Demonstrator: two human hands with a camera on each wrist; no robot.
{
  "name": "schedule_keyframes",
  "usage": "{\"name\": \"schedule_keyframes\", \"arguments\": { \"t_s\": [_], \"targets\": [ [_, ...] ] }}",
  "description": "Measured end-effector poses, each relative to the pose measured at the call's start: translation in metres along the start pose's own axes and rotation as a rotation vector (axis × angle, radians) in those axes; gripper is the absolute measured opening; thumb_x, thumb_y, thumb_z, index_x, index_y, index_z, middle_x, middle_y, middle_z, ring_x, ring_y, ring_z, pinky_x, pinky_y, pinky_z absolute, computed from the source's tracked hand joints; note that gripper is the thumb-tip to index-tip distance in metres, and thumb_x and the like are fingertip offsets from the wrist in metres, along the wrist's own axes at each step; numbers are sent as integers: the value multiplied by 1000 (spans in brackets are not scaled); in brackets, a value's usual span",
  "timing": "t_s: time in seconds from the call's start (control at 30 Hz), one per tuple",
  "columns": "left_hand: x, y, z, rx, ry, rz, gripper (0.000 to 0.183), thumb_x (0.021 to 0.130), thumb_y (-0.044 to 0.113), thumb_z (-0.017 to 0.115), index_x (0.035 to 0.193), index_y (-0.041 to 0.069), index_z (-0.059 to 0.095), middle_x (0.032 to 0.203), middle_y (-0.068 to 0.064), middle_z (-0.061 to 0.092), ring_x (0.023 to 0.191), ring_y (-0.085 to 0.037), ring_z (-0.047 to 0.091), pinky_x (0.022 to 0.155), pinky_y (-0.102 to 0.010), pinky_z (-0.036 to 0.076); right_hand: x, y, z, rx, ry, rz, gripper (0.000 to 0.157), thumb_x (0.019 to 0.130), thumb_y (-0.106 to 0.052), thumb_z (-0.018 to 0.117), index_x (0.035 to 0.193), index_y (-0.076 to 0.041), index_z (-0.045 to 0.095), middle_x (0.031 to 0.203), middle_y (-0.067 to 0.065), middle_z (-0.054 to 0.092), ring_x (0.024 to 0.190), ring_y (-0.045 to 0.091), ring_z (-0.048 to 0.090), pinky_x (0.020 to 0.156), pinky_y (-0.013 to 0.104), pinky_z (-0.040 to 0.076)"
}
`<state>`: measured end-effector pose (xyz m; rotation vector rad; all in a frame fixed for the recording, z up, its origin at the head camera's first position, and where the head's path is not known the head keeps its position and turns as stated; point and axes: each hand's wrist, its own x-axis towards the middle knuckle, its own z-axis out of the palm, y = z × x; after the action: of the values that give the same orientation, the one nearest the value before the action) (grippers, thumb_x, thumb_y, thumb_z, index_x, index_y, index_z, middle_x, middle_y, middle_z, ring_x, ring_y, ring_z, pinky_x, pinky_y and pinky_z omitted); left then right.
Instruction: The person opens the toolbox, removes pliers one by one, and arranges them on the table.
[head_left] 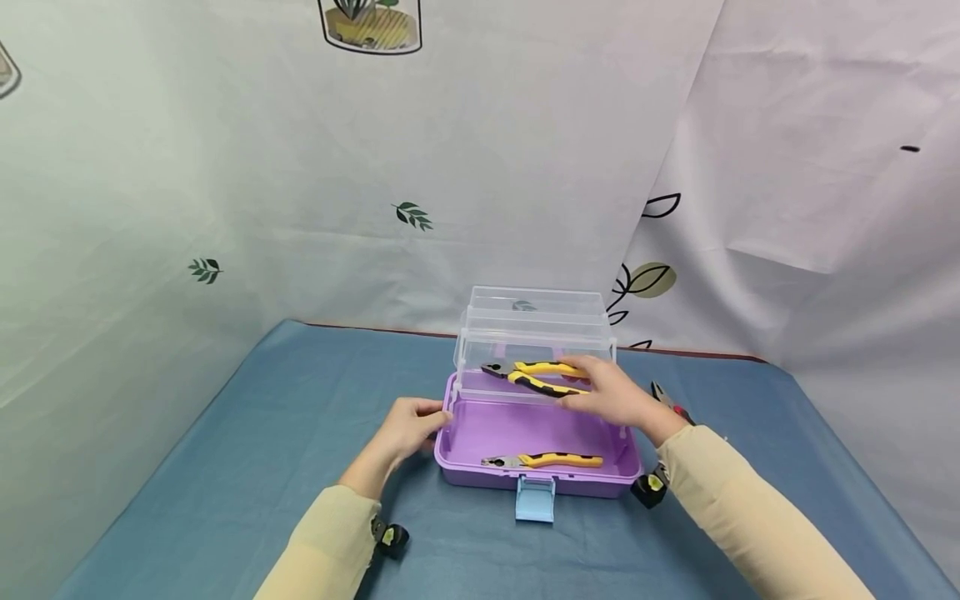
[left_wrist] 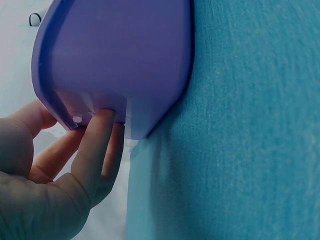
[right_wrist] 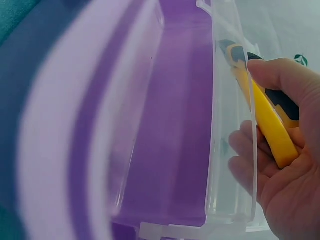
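A purple toolbox stands on the blue cloth, its clear lid raised at the back and its light-blue latch hanging at the front. My left hand grips the toolbox's left end, thumb at the rim and fingers against the outer wall. Above the back of the box, my right hand holds yellow-and-black pliers by the handles, jaws pointing left. In the right wrist view, these pliers are partly seen through the clear lid. Another yellow-handled pair of pliers lies inside along the front wall.
Right of the box, a tool with red-and-black handles lies partly hidden by my right arm. The blue cloth spreads around the box, and a pale printed curtain hangs behind it. Black wrist cameras hang under both sleeves.
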<state>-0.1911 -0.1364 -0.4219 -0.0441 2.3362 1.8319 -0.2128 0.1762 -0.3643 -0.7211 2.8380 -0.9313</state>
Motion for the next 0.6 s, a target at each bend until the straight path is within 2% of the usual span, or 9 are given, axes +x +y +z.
{"name": "schedule_keyframes", "arguments": {
  "t_s": [0.6],
  "targets": [
    [0,-1,0,6,1,8,32,87,9,63,115,-6,64,106,-23,68,83,-22,68,65,-38,60,-14,5,1,55,59,17,70,84,-30,70,141,-3,40,135,18,51,121,35,52,98,54,45]
  ]
}}
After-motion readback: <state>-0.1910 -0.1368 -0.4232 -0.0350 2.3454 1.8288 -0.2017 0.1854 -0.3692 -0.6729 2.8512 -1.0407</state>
